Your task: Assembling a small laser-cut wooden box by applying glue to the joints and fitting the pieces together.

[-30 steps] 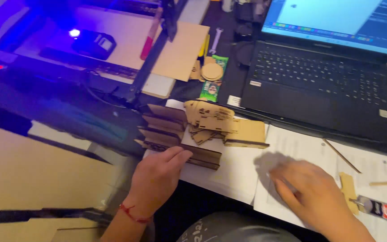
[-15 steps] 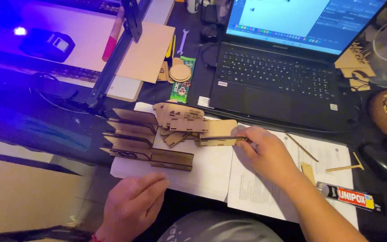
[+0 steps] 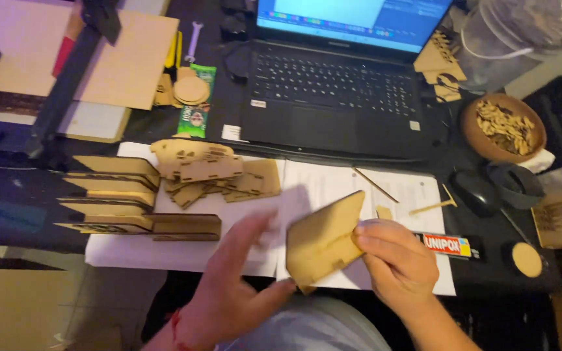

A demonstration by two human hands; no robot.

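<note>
Your laptop screen point(image 3: 352, 19) glows pale blue at the top, a green packet point(image 3: 198, 112) lies left of it, and a red-and-yellow glue tube point(image 3: 447, 245) rests beside your right hand point(image 3: 395, 263).

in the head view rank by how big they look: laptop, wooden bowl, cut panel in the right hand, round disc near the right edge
1. laptop
2. cut panel, though it is held nearer the camera, so it looks bigger than it may be
3. wooden bowl
4. round disc

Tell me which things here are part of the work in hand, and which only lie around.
In hand:
right hand holding wooden panel
left hand, blurred, beside it
cut wooden pieces
stacked wooden parts

Lying about:
laptop
bowl
mouse
glue tube
</note>
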